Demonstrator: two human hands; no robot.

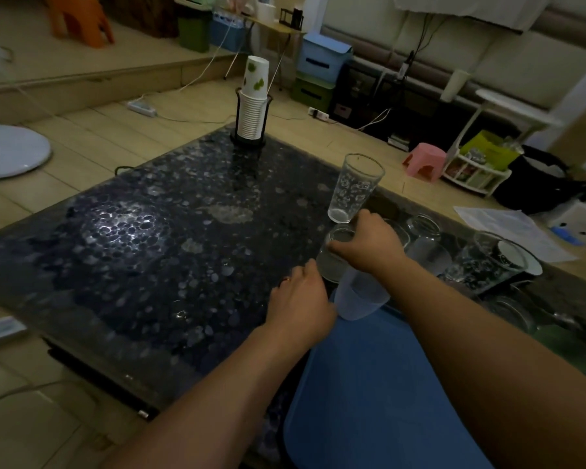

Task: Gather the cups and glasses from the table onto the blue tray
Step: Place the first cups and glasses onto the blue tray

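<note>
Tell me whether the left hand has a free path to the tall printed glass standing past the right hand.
Probably not directly: the right hand, gripping a small glass, lies between the left hand and the tall printed glass; going round over bare table looks open.

Two bare forearms enter from the lower edge, neither covered by a sleeve. No watch or bracelet shows at either wrist. The left hand [300, 308] carries a thin gold-coloured ring [286, 279] on one finger; which finger cannot be told. The right hand [372, 240] shows no ring on the parts in view. No gloves are worn.
</note>
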